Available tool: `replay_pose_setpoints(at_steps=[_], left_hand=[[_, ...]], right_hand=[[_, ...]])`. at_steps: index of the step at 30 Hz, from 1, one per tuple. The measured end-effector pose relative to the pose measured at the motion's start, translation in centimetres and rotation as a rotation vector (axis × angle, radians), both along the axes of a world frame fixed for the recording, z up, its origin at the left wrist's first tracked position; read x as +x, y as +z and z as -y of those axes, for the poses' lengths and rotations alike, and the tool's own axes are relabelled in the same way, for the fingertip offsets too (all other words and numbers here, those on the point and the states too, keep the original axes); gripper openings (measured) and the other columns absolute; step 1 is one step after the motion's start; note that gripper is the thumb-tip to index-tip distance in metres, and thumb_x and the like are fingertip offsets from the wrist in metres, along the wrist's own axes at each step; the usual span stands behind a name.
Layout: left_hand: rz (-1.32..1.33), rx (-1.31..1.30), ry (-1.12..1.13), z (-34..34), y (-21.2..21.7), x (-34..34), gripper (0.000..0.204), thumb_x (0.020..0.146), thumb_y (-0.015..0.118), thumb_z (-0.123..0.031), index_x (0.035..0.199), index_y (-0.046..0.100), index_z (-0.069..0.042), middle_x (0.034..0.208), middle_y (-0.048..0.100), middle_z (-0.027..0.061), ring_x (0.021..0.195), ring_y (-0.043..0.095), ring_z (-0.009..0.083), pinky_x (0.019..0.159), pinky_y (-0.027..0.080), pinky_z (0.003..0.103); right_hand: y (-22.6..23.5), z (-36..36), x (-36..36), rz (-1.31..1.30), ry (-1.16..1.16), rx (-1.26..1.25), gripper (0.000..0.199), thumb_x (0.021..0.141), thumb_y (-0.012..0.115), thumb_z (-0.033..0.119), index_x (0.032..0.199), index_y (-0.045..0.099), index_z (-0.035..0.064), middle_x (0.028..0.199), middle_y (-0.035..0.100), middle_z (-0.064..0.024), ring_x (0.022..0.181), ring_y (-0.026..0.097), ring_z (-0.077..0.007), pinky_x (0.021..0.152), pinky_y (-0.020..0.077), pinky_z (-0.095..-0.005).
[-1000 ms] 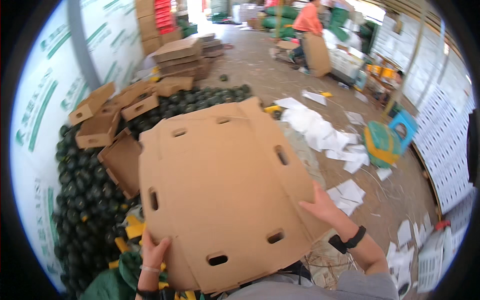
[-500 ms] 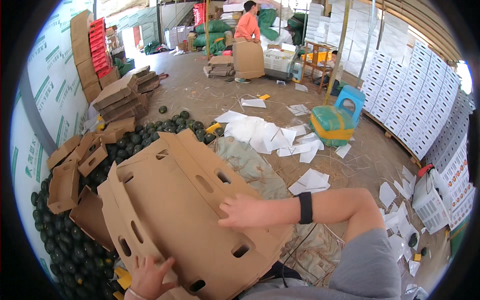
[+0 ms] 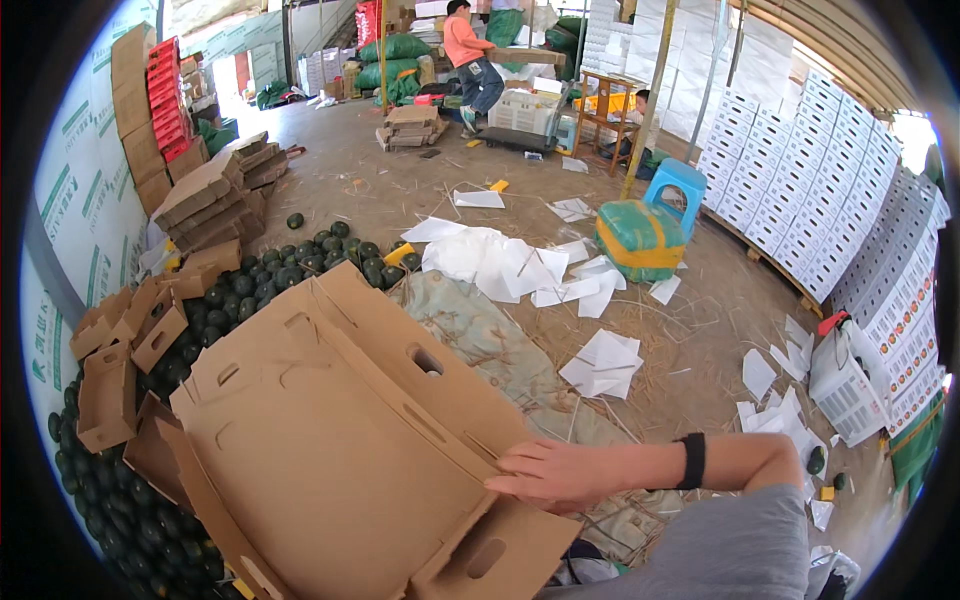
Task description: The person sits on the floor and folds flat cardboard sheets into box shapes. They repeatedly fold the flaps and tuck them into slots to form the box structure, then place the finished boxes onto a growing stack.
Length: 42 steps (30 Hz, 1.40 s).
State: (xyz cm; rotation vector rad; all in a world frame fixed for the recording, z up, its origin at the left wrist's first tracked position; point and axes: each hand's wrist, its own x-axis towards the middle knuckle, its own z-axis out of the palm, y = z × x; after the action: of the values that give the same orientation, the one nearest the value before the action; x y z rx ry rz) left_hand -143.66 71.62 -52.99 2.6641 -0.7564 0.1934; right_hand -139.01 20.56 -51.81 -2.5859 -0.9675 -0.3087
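Since the earlier frame, the right hand (image 3: 550, 473) has moved from the middle of a large brown cardboard blank (image 3: 310, 440) to its near right corner, and the left hand has slipped out of view. The long right flap (image 3: 425, 365) now tilts up, and a shorter flap (image 3: 495, 555) with an oval hole angles up at the near edge. Far off, a person in an orange top (image 3: 465, 45) has turned, and the board beside them now lies level.

The blank fills the near left, directly before the wearer. The right hand's fingers lie close together, bent over the corner fold; whether they pinch it, I cannot tell, nor can I tell what the left hand does.

Left of the blank spreads a pile of dark green fruits (image 3: 115, 510), with open cardboard trays (image 3: 107, 395) on it. To the right, a pale green ground sheet (image 3: 460, 320) runs beside scattered white paper (image 3: 490, 262). Farther right stands a blue stool (image 3: 678, 183) behind a green bundle (image 3: 640, 240) banded with yellow tape.
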Motion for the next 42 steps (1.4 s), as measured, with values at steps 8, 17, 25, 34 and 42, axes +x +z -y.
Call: replay_pose_setpoints(at_steps=[8, 17, 25, 34, 42], left_hand=[[-0.303, -1.174, 0.471, 1.7, -4.6, 3.2, 0.017, 0.097, 0.058, -0.015, 0.108, 0.06, -0.001, 0.117, 0.05, 0.0151, 0.1, 0.055, 0.0248, 0.075, 0.05, 0.032], [0.08, 0.24, -0.029, 10.6, 8.1, 6.0, 0.043, 0.083, 0.071, -0.014, 0.123, 0.06, -0.002, 0.127, 0.049, 0.027, 0.113, 0.052, 0.0417, 0.093, 0.047, 0.046], [-0.648, 0.307, -0.368, 9.0, 6.1, 9.6, 0.034, 0.087, 0.067, -0.015, 0.117, 0.062, -0.001, 0.111, 0.064, 0.0189, 0.102, 0.062, 0.0359, 0.084, 0.052, 0.042], [-0.458, -1.3, -0.053, 1.1, 5.4, 15.5, 0.059, 0.103, 0.046, -0.036, 0.15, 0.03, -0.006, 0.145, 0.045, 0.0119, 0.129, 0.046, 0.0208, 0.109, 0.036, 0.036], [-0.815, -1.408, 0.184, -0.1, 2.3, 13.8, 0.052, 0.101, 0.043, -0.036, 0.142, 0.041, -0.005, 0.133, 0.056, 0.0056, 0.116, 0.056, 0.0176, 0.097, 0.047, 0.032]], right_hand=[[-1.6, -5.0, 0.9, -0.634, -0.472, 0.86, 0.041, 0.092, 0.067, 0.031, 0.116, 0.056, -0.0001, 0.127, 0.047, -0.0194, 0.124, 0.046, -0.0345, 0.101, 0.0404, -0.0418], [2.5, -8.5, 2.9, 0.232, -0.091, -0.114, 0.041, 0.072, 0.068, 0.012, 0.11, 0.061, -0.0012, 0.13, 0.051, -0.0231, 0.118, 0.054, -0.033, 0.09, 0.0487, -0.0393], [0.4, -10.1, 7.3, -0.561, 0.343, -0.506, 0.024, 0.076, 0.064, 0.012, 0.098, 0.063, 0.0014, 0.096, 0.068, -0.019, 0.091, 0.065, -0.037, 0.069, 0.0531, -0.0455], [3.6, -10.1, 4.6, -0.568, 0.233, -0.204, 0.029, 0.079, 0.062, 0.013, 0.105, 0.057, 0.0025, 0.094, 0.067, -0.017, 0.089, 0.065, -0.0369, 0.074, 0.0527, -0.0493], [-2.8, -4.6, 12.3, -0.23, -0.151, 0.817, 0.054, 0.098, 0.055, 0.024, 0.144, 0.039, 0.0, 0.144, 0.047, -0.0124, 0.134, 0.042, -0.0223, 0.11, 0.0346, -0.0367]])
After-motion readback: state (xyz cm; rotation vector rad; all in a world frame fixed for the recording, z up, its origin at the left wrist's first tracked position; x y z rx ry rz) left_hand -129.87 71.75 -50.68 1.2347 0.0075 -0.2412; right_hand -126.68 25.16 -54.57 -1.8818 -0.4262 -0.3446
